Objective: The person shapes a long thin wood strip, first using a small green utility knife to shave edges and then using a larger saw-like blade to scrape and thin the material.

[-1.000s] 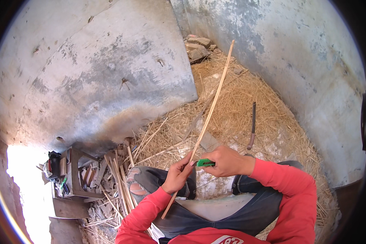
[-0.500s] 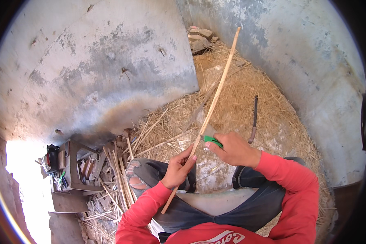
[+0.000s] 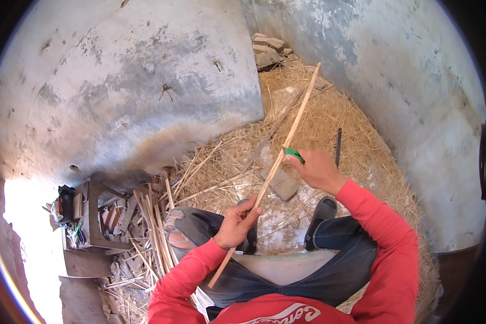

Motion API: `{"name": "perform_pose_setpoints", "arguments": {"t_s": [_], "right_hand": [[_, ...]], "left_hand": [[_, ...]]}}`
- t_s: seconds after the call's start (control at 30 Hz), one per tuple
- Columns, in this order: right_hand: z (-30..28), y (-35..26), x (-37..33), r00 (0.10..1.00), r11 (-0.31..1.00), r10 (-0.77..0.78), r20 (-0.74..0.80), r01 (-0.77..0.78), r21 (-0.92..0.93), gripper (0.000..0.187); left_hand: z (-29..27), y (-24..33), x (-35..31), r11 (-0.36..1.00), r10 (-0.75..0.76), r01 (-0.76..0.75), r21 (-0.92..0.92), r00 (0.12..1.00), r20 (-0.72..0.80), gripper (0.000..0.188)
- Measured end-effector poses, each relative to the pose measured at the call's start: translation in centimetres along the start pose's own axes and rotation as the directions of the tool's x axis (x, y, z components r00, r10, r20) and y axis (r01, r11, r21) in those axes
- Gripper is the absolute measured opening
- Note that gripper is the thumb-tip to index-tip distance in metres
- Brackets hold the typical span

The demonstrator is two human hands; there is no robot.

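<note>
A long, pale, peeled wooden stick (image 3: 272,170) slants up and away from my lap, slightly bowed. My left hand (image 3: 238,220) is closed around its lower part, and the butt end sticks out over my thigh. Farther up, my right hand (image 3: 319,170) grips a small green-handled knife (image 3: 295,155). The tip of the knife meets the stick's right side; its blade is too small to make out clearly. Behind my right wrist lies a dark, narrow tool (image 3: 338,148), partly covered by the hand.
Straw and shavings (image 3: 356,140) cover the floor. A flat block (image 3: 284,184) lies between my feet. Cut sticks (image 3: 155,229) lean at my left knee, beside a wooden stool (image 3: 100,216) on its side. Worn plaster walls (image 3: 135,81) close in; stones (image 3: 267,51) fill the far corner.
My right hand and the green knife have slid up along the stick, away from my left hand. The stick's far end has dropped lower in view. My left hand keeps its hold.
</note>
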State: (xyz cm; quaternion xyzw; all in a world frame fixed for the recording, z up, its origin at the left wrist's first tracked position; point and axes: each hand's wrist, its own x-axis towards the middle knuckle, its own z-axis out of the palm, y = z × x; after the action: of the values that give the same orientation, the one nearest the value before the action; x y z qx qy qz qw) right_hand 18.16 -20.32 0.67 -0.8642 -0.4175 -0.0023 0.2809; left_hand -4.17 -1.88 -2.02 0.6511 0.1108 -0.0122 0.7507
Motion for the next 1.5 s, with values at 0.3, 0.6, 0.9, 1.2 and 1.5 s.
{"name": "perform_pose_setpoints", "arguments": {"t_s": [0.3, 0.6, 0.9, 1.2, 1.5], "right_hand": [[1.8, -0.7, -1.6, 0.991, 0.99, -0.084, -0.103, 0.071, -0.122, 0.051], [0.3, -4.1, -3.4, 0.989, 0.999, -0.031, 0.145, 0.027, 0.029, 0.051], [-4.6, 4.6, 0.9, 0.951, 0.948, 0.306, 0.037, -0.309, 0.078, 0.052], [-0.1, -1.4, -2.8, 0.993, 0.996, 0.093, 0.073, -0.092, -0.018, 0.049], [-5.9, 14.6, 2.2, 0.868, 0.884, 0.426, -0.255, -0.459, -0.085, 0.062]], "left_hand": [[-0.7, -0.3, -0.7, 0.999, -0.039, 0.04, -0.037, 0.999, 0.023, 0.049], [-0.4, 0.4, -0.5, 0.998, -0.038, 0.038, -0.04, 0.999, 0.018, 0.048], [-0.8, -0.4, -2.0, 0.994, -0.037, 0.031, 0.107, 0.998, 0.055, 0.047], [-0.9, -0.8, -2.0, 0.995, -0.053, 0.052, 0.085, 0.998, 0.016, 0.048], [0.6, 0.2, -1.2, 0.983, -0.113, 0.089, 0.159, 0.982, 0.149, 0.047]]}}
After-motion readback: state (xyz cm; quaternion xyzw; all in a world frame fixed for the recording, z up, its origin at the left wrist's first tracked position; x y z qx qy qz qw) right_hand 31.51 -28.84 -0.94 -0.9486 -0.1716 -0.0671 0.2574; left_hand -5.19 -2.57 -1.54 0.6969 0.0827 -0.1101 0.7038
